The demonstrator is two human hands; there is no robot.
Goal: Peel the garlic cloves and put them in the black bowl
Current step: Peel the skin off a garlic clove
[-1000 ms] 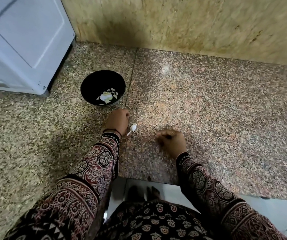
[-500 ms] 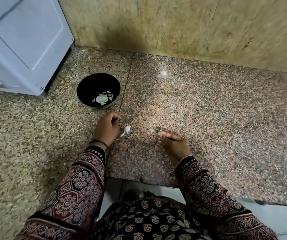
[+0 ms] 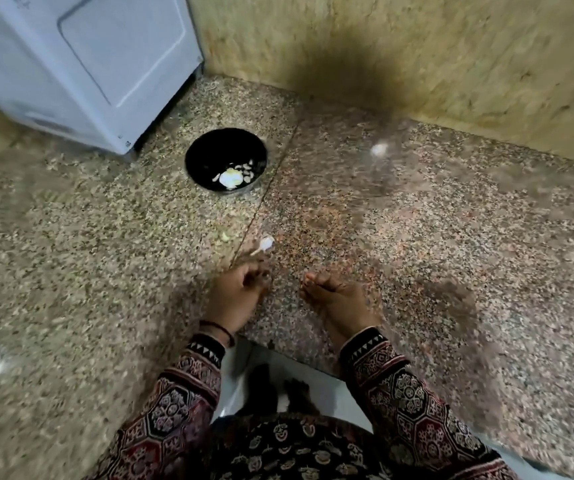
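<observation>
- Counter (image 3: 417, 237) of speckled granite, seen from above; the frame is motion-blurred.
- Black bowl (image 3: 214, 150) sits upper middle-left, with pale garlic cloves (image 3: 232, 177) lying at its near side.
- One small white garlic piece (image 3: 267, 243) with a thin stalk lies on the counter at centre frame, between bowl and hands, touching neither.
- Left hand (image 3: 237, 296), lower centre, has its fingers curled inward just below that piece; blur hides whether it holds anything.
- Right hand (image 3: 339, 301), beside it and apart, has its fingertips together; I cannot tell whether they pinch something.
- The step seems to be taking up the loose piece for peeling. It looks small and light, so a fingertip pinch on the bulb rather than the stalk should serve, with the skin stripped low over the counter and the bare clove carried up-left to the bowl.
- Room: the counter runs open to the right; a white appliance (image 3: 81, 64) crowds the upper left near the bowl, the wall (image 3: 417, 57) closes the top, and the counter's front edge lies just below the wrists with floor (image 3: 316, 386) beneath, so a dropped clove could roll off.
</observation>
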